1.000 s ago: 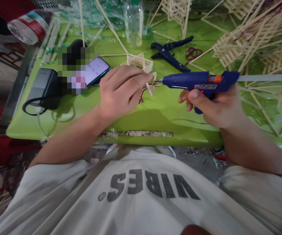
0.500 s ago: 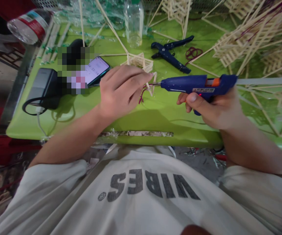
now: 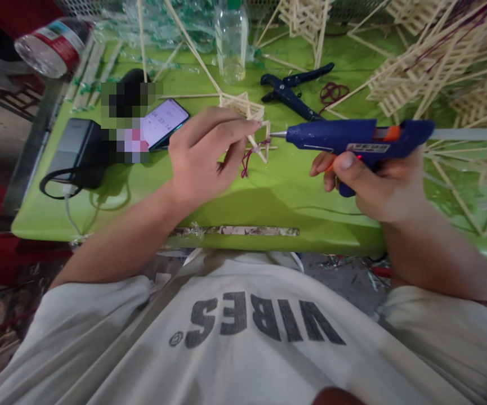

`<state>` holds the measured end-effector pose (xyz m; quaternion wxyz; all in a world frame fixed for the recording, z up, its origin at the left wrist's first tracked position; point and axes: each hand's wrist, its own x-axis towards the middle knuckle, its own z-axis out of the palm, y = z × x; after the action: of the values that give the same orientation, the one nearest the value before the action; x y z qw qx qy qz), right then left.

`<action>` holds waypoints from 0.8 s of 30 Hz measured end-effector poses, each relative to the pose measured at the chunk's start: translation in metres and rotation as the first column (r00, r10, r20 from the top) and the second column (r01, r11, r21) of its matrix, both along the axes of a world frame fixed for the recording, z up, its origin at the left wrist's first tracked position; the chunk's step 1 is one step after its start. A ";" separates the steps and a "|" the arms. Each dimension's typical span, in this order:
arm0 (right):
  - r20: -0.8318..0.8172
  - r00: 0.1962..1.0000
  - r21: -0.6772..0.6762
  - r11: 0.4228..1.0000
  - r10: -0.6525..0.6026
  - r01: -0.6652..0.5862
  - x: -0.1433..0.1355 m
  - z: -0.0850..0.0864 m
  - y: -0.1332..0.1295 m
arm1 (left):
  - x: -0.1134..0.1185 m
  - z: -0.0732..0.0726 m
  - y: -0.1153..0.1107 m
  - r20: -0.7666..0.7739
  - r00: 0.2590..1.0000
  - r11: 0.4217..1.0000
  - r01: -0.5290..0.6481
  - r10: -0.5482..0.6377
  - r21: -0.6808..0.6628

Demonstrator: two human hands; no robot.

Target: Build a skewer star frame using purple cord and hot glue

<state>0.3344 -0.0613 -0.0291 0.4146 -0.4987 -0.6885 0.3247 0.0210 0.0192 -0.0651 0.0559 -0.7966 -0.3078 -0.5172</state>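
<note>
My right hand (image 3: 370, 183) is wrapped round a blue glue gun (image 3: 331, 135), with a finger at its orange trigger. The gun's metal nozzle points left, close to a small frame of thin wooden sticks (image 3: 267, 138). My left hand (image 3: 207, 152) is closed on that stick frame, its fingertips at the upper end. A dark red cord (image 3: 246, 163) is looped at the sticks and hangs below them. Just behind my left fingers is a small lattice of wooden sticks (image 3: 238, 103).
Behind the hands lie a dark blue cutter (image 3: 289, 93), a clear bottle (image 3: 231, 45) and a phone (image 3: 168, 121). A black power bank (image 3: 78, 152) with a cable is at left. More stick lattices (image 3: 412, 79) fill the right side of the green table (image 3: 251, 197).
My right hand and the glue gun have moved a little to the right, so the nozzle is farther from my left hand. My left hand has shifted slightly left.
</note>
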 end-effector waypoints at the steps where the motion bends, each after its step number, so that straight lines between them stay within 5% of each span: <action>1: -0.023 1.000 0.000 1.000 -0.015 0.015 -0.001 0.001 0.000 | 0.002 0.003 -0.001 0.031 0.999 0.999 0.014 -0.015 0.039; 15: -0.141 0.990 0.019 1.000 -0.013 0.016 -0.013 0.008 -0.002 | 0.006 0.014 -0.001 0.142 0.986 0.978 0.061 -0.090 0.197; 24: -0.274 0.957 0.185 0.981 0.100 -0.050 -0.011 -0.003 0.008 | -0.002 -0.007 0.013 0.355 0.931 0.996 0.092 -0.085 -0.004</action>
<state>0.3233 -0.0537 -0.0325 0.5382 -0.3821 -0.6670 0.3457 0.0194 0.0321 -0.0720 -0.0320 -0.7038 -0.2818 -0.6513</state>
